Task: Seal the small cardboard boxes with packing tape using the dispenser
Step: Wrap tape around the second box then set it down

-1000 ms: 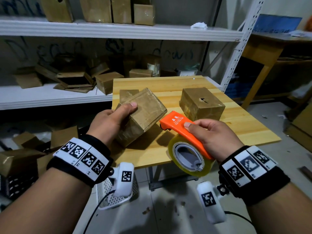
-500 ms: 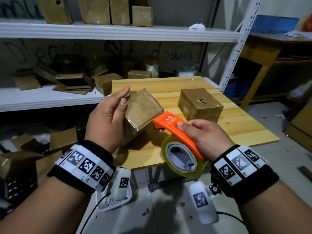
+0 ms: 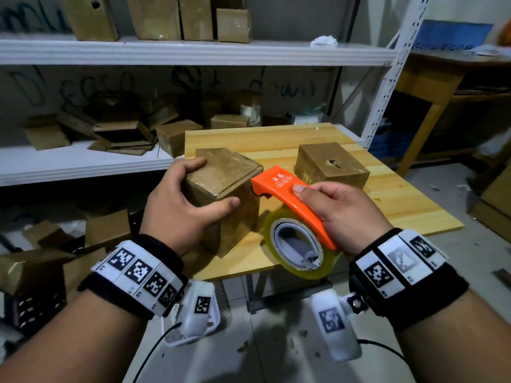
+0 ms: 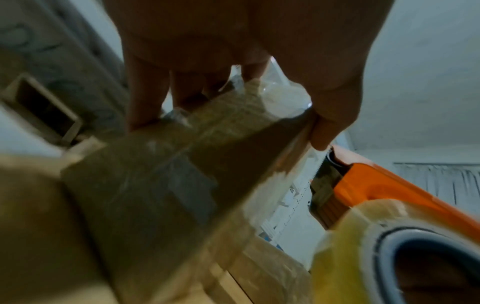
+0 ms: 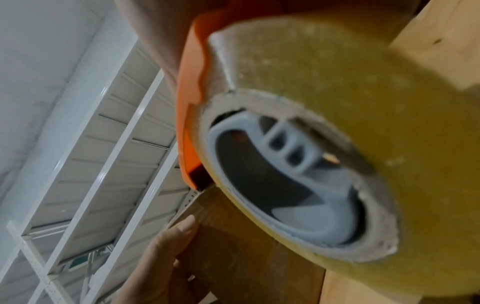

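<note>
Left hand (image 3: 182, 208) is curled over the near top corner of the brown taped cardboard box (image 3: 229, 194), thumb (image 3: 221, 203) across the front face, fingers over the far side. Right hand (image 3: 340, 211) grips the orange plastic tape dispenser (image 3: 290, 200), thumb flat along its top. Both forearms reach forward, wrists wearing black bands with white coded markers.

The orange dispenser (image 3: 290, 200)'s blade, at ten o'clock against the held box (image 3: 229, 194), seems hidden; the left wrist view blurs.
</note>
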Available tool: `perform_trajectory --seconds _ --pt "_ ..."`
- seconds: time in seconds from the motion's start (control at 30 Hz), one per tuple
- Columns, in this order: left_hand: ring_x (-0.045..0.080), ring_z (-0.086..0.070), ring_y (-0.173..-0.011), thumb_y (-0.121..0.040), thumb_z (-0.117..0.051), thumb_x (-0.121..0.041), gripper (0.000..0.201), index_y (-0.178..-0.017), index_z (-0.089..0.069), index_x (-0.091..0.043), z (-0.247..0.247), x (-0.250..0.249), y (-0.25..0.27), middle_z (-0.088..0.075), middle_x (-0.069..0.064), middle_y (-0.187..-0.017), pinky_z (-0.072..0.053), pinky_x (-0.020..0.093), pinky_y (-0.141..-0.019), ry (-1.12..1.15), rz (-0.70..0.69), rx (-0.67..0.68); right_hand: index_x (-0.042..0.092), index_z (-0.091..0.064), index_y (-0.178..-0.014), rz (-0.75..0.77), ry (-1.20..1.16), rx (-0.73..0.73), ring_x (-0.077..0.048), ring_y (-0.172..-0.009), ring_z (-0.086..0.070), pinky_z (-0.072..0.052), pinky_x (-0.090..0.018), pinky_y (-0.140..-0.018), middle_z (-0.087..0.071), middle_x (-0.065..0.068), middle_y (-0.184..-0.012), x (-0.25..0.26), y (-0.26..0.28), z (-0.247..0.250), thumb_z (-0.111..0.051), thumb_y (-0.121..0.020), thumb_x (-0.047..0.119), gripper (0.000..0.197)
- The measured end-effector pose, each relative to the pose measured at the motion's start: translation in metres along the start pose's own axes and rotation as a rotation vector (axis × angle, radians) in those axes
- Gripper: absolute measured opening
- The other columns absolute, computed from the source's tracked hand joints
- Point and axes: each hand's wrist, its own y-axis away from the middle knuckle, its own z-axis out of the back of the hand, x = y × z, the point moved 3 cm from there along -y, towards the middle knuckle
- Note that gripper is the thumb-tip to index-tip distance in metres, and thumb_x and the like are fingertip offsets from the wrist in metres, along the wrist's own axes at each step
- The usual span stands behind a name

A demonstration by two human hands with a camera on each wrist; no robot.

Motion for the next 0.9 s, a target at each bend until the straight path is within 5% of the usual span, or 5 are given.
perform_trajectory --seconds 0.2,0.33,0.43,0.77,0.9 --pt "0.002 -0.058 -0.118 -0.059 -0.093 -0.055 0.087 -0.137 -0.062 -0.034 -0.003 0.001 0.0 -0.062 -0.017 -0.129 -0.045 0.012 -0.09 0.02 0.004 -0.046 0.022 -0.077 -0.093 0.008 -0.028 -0.009 -0.023 -0.07 -0.077 -0.063 -0.051 -0.085 -0.08 -0.004 -0.078 -0.003 0.001 -0.002 -0.07 -0.092 0.055 0.034" --pt "-0.003 -0.058 -0.115 -0.061 -0.097 -0.049 0.083 -0.136 -0.065 -0.031 -0.001 0.003 -0.001 -0.064 -0.013 -0.13 -0.053 0.027 -0.099 0.115 0.049 -0.089 0.022 -0.077 -0.095 0.019 -0.031 0.001 -0.024 -0.072 -0.078 -0.064 -0.051 -0.085 -0.081 -0.004 -0.08 -0.004 0.003 0.0 -0.071 -0.091 0.056 0.035" --pt "0.003 -0.061 -0.118 -0.053 -0.091 -0.063 0.088 -0.133 -0.067 -0.035 0.005 0.008 -0.004 -0.066 -0.012 -0.13 -0.058 0.042 -0.101 0.205 0.128 -0.131 0.021 -0.076 -0.097 0.023 -0.034 0.002 -0.023 -0.071 -0.079 -0.065 -0.047 -0.082 -0.081 -0.004 -0.081 -0.004 0.005 0.003 -0.072 -0.088 0.055 0.035" --pt "0.019 -0.069 -0.116 -0.049 -0.092 -0.068 0.085 -0.126 -0.071 -0.039 -0.005 0.009 -0.003 -0.07 -0.008 -0.127 -0.062 0.055 -0.09 0.364 0.209 -0.148 0.021 -0.076 -0.1 0.024 -0.031 0.003 -0.019 -0.072 -0.079 -0.064 -0.04 -0.076 -0.082 -0.002 -0.083 -0.003 0.012 0.008 -0.07 -0.091 0.053 0.033" --pt "0.018 -0.073 -0.109 -0.054 -0.092 -0.057 0.076 -0.123 -0.073 -0.032 -0.01 0.007 0.0 -0.074 -0.005 -0.12 -0.063 0.057 -0.088 0.444 0.242 -0.169 0.022 -0.077 -0.1 0.033 -0.02 -0.007 -0.019 -0.074 -0.08 -0.065 -0.041 -0.078 -0.082 -0.001 -0.084 0.0 0.012 0.008 -0.07 -0.091 0.053 0.033"
